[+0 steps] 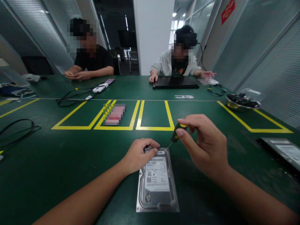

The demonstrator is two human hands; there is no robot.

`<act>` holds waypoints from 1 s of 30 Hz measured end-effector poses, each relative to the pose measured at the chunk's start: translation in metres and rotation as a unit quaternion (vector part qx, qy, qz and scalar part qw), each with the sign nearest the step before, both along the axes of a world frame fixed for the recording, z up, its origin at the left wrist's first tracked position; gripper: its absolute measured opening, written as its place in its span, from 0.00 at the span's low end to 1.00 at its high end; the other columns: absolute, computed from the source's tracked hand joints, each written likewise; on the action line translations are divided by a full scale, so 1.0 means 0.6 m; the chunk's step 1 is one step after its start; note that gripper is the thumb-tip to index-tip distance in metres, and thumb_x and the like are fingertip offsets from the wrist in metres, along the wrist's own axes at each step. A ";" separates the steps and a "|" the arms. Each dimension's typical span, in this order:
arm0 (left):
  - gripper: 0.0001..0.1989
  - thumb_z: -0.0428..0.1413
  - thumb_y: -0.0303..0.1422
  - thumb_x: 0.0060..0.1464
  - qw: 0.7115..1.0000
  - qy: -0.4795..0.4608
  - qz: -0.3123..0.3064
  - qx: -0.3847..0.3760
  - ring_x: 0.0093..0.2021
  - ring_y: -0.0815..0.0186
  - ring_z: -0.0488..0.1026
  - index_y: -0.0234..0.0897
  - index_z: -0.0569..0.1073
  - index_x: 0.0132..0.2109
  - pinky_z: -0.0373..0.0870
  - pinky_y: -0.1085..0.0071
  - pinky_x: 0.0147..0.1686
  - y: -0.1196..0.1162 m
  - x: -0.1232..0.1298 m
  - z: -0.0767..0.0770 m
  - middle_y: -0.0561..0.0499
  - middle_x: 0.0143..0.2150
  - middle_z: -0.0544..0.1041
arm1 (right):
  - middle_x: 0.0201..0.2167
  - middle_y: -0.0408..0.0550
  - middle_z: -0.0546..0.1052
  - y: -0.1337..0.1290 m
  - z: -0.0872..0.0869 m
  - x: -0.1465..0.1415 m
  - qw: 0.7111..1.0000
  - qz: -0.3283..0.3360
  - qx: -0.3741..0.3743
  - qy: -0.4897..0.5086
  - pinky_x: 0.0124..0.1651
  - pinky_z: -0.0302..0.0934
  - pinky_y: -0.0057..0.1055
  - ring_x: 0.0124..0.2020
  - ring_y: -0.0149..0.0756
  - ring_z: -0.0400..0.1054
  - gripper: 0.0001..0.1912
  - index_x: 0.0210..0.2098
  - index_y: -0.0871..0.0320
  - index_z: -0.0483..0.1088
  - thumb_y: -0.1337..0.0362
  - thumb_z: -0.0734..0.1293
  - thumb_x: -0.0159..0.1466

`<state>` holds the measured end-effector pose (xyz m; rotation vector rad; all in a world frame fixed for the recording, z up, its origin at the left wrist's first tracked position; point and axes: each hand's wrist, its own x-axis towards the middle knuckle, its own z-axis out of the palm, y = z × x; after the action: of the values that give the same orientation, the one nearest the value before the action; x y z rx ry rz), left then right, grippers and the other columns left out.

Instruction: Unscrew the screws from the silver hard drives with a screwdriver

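A silver hard drive [157,181] with a white label lies flat on the green table in front of me. My left hand [142,155] grips its far end, the thumb on the label side and the fingers curled over the far edge. Between the thumb and fingers of my right hand [202,142] is a small screwdriver [176,133] with a black and yellow handle. It tilts down to the left, and its thin tip meets the drive's far right corner. Any screw under the tip is too small to make out.
Yellow tape [114,127] marks boxes on the table, one with a blurred pink item. At right are another drive [284,153] and a metal bowl [243,103] of dark parts. Two people sit opposite, one holding a black laptop-like panel [175,82]. Cables lie at left.
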<state>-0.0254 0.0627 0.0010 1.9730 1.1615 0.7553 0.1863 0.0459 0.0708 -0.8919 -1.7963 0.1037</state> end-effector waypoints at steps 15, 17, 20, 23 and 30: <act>0.09 0.56 0.30 0.57 1.000 -0.001 0.001 0.003 0.40 0.63 0.77 0.37 0.78 0.44 0.70 0.68 0.42 0.000 0.000 0.000 0.50 0.41 0.81 | 0.38 0.46 0.75 -0.001 0.003 0.000 1.000 0.000 -0.005 0.007 0.38 0.62 0.37 0.40 0.36 0.68 0.11 0.43 0.54 0.73 0.71 0.68 0.62; 0.09 0.56 0.30 0.57 1.000 0.000 0.000 0.002 0.40 0.63 0.77 0.37 0.78 0.44 0.70 0.68 0.42 0.001 0.000 -0.001 0.50 0.41 0.81 | 0.40 0.46 0.76 -0.001 0.003 0.000 1.000 0.003 -0.013 0.010 0.39 0.62 0.37 0.41 0.36 0.69 0.12 0.44 0.54 0.73 0.72 0.67 0.63; 0.09 0.56 0.29 0.57 1.000 0.000 -0.001 0.004 0.40 0.64 0.76 0.37 0.78 0.44 0.69 0.68 0.42 0.001 0.000 0.000 0.51 0.41 0.81 | 0.41 0.47 0.75 0.001 0.001 0.000 1.000 0.008 -0.010 0.012 0.40 0.63 0.39 0.44 0.37 0.69 0.12 0.45 0.54 0.73 0.71 0.67 0.63; 0.09 0.56 0.30 0.57 1.000 0.003 0.001 0.005 0.41 0.63 0.76 0.37 0.78 0.43 0.69 0.68 0.43 0.001 0.001 0.002 0.50 0.40 0.81 | 0.39 0.47 0.74 0.002 0.002 0.000 1.000 0.000 0.001 0.008 0.39 0.63 0.38 0.42 0.37 0.68 0.11 0.44 0.54 0.73 0.70 0.69 0.62; 0.09 0.56 0.29 0.57 1.000 0.001 0.002 0.000 0.40 0.64 0.77 0.37 0.78 0.44 0.70 0.68 0.43 0.001 0.000 -0.001 0.50 0.40 0.81 | 0.42 0.46 0.77 -0.002 -0.001 0.002 0.999 -0.010 -0.027 0.016 0.38 0.64 0.38 0.39 0.36 0.69 0.14 0.47 0.53 0.72 0.71 0.65 0.63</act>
<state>-0.0253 0.0633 0.0004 1.9735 1.1663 0.7558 0.1877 0.0447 0.0700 -0.9413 -1.7617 0.1526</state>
